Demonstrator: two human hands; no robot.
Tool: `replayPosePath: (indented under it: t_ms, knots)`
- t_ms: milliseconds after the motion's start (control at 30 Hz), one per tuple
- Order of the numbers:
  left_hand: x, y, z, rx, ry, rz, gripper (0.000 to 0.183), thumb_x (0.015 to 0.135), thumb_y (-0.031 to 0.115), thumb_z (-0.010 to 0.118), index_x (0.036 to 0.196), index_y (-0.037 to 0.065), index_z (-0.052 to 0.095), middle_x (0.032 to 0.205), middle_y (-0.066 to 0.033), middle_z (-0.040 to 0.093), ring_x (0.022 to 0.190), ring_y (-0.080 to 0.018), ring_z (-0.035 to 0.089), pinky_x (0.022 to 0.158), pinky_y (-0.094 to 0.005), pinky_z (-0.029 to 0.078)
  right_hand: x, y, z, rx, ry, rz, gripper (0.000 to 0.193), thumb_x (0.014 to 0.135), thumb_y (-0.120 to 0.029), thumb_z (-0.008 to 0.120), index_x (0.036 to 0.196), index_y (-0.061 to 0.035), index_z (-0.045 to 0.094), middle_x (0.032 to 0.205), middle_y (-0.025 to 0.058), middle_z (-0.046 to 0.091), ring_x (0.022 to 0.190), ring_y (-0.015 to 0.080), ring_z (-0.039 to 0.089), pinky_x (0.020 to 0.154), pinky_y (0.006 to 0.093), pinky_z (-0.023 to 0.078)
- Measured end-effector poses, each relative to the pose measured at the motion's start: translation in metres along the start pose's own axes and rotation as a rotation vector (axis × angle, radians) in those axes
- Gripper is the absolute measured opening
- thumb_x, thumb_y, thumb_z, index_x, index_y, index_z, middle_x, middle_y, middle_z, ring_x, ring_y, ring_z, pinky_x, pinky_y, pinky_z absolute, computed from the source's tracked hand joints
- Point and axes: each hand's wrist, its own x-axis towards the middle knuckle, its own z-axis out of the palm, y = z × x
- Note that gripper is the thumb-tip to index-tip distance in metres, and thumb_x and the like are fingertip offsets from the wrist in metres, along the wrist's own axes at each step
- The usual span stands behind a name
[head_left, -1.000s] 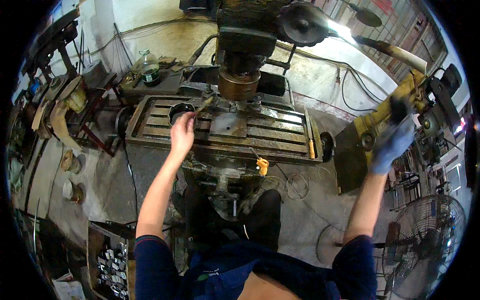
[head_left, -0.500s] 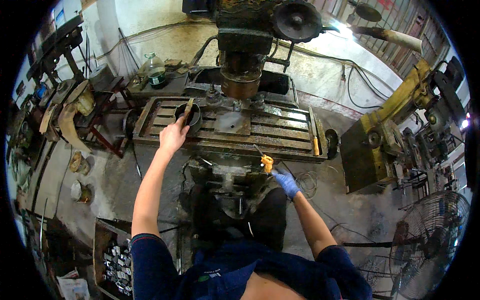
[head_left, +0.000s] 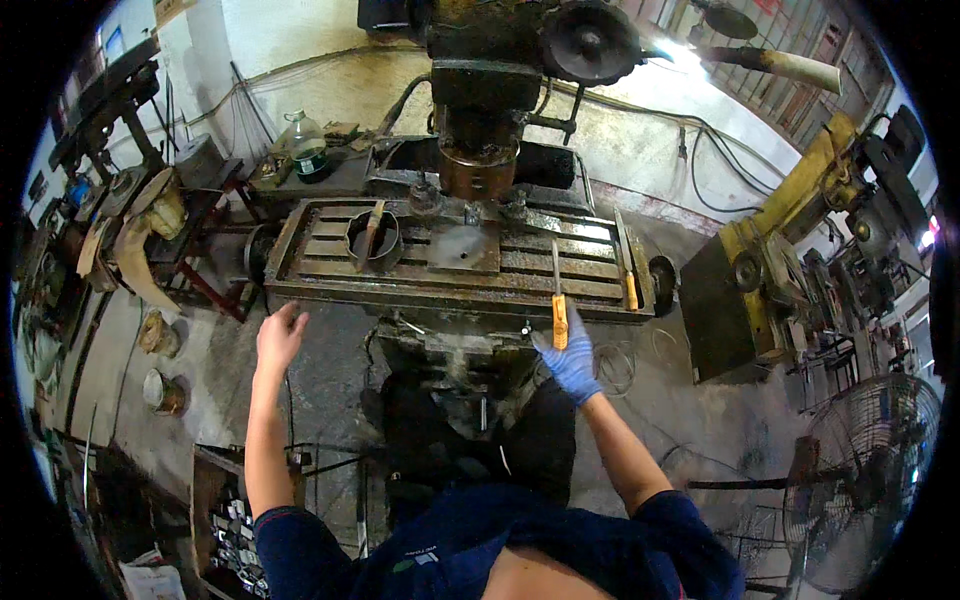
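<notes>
The right hand [head_left: 572,368], in a striped blue glove [head_left: 580,384], has its fingers wrapped around the orange air gun [head_left: 560,322], or what looks like one; whether a finger presses on it is too small to tell. The gun is gripped by its body, in front of the table's near edge, with its long thin nozzle [head_left: 556,266] pointing away from the person and over the metal table [head_left: 330,287], a hold that probably keeps the outlet turned from the body. I cannot tell whether the nozzle tip touches the surface. The bare left hand [head_left: 279,340] is off the table's near left corner, fingers loosely bent and apparently holding nothing; being clear of the nozzle, it seems out of the way. On the left part of the table stands a round pot [head_left: 388,252] with a brush [head_left: 375,226] in it, handle up, likely so that it is easy to pick out and any drips stay inside. Between pot and nozzle a flat plate [head_left: 450,257] with a small dark hole lies below the machine head [head_left: 478,172], presumably placed there to be within its reach. At the table's right end, a tool with a yellow handle [head_left: 631,291] lies along the edge, its handle toward the person, perhaps for a quick grasp. Farther out, a box [head_left: 203,500] of small metal pieces [head_left: 234,540] sits low at left, and a fan [head_left: 860,480] stands at right.
</notes>
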Motion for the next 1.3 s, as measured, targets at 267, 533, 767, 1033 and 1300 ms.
replayPosePath:
  t_ms: [267, 533, 767, 1033, 1300]
  knots:
    - [-0.034, -0.022, -0.001, -0.034, -0.027, -0.061, 0.030, 0.082, 0.023, 0.061, 0.106, 0.005, 0.061, 0.076, -0.0164, 0.065, 0.074, -0.0294, 0.063, 0.065, -0.0367, 0.048, 0.081, -0.059, -0.015, -0.789, -0.699, 0.243, 0.067, 0.071, -0.062, 0.056, 0.099, -0.0022, 0.060, 0.090, 0.0205, 0.064, 0.087, 0.0336, 0.062, 0.077, 0.0415, 0.048]
    - [-0.042, -0.021, 0.004, -0.078, 0.011, 0.035, 0.033, 0.082, 0.024, 0.061, 0.109, 0.004, 0.060, 0.071, -0.0162, 0.063, 0.069, -0.0299, 0.062, 0.062, -0.0368, 0.047, 0.128, -0.065, 0.029, -0.802, -0.711, 0.306, 0.055, 0.073, -0.055, 0.056, 0.090, -0.0037, 0.066, 0.091, 0.0188, 0.064, 0.087, 0.0333, 0.061, 0.076, 0.0410, 0.048]
    - [-0.051, 0.010, 0.038, -0.501, -0.201, -0.051, 0.025, 0.089, 0.013, 0.050, 0.107, -0.003, 0.058, 0.068, -0.0108, 0.063, 0.054, -0.0139, 0.059, 0.050, -0.0297, 0.046, 0.105, -0.063, -0.002, -0.785, -0.803, 0.301, 0.060, 0.072, -0.061, 0.056, 0.080, -0.0023, 0.066, 0.080, 0.0188, 0.065, 0.075, 0.0341, 0.063, 0.069, 0.0413, 0.049]
    - [-0.078, 0.095, 0.097, -1.339, -0.687, -0.261, 0.034, 0.083, 0.003, 0.048, 0.115, -0.006, 0.051, 0.083, -0.0147, 0.065, 0.078, -0.0212, 0.064, 0.072, -0.0312, 0.052, -0.022, -0.080, -0.025, -0.219, -1.098, -0.193, 0.050, 0.074, -0.055, 0.060, 0.073, -0.0055, 0.063, 0.065, 0.0195, 0.058, 0.064, 0.0369, 0.057, 0.056, 0.0420, 0.044]
    - [-0.098, 0.065, 0.110, -1.284, -0.580, -0.432, 0.025, 0.082, 0.006, 0.050, 0.104, -0.004, 0.058, 0.072, -0.0108, 0.064, 0.061, -0.0176, 0.063, 0.057, -0.0257, 0.049, -0.049, -0.089, -0.008, -0.127, -1.175, -0.094, 0.030, 0.073, -0.034, 0.069, 0.083, -0.0063, 0.065, 0.070, 0.0180, 0.060, 0.062, 0.0339, 0.058, 0.053, 0.0370, 0.044]
